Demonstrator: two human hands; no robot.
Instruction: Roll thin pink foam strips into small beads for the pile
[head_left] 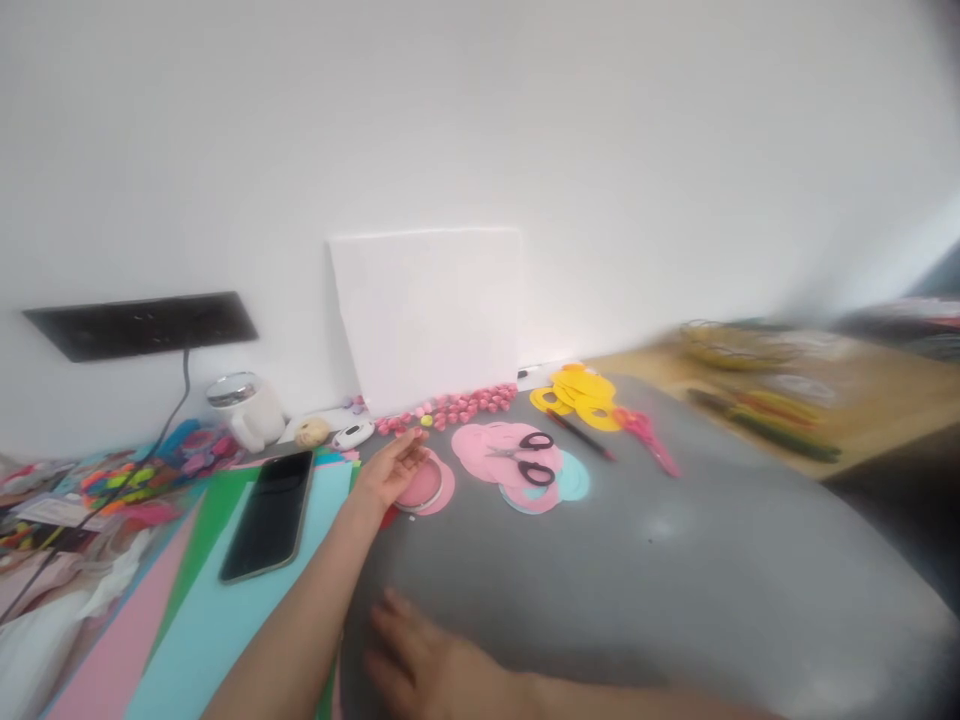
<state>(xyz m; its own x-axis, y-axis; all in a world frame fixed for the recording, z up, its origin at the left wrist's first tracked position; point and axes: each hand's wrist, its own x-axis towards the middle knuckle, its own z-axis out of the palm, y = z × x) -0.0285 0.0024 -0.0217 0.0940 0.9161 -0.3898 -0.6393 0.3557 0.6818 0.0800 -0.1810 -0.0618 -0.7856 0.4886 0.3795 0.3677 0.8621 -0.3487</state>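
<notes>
My left hand [393, 468] reaches out beside a round ring [440, 486] that lies on cut pink paper circles [448, 498]. Its fingers are stretched out at the ring's far left edge; whether they touch it I cannot tell. Low in the view, my right hand [431, 655] is over the grey mat [600, 600], blurred by motion, with its fingers apart and nothing seen in them. Black-handled scissors [534, 470] rest on pink paper cutouts [480, 445], with light blue ones [574, 477] partly beneath.
A phone [268, 515] lies on coloured paper sheets [191, 640] at the left, near a white mug [247, 410]. Pink beads [480, 402] lie before a white board [435, 310]. Yellow cutouts [577, 390], a dark pencil [581, 435] and pink scissors [651, 440] are farther right.
</notes>
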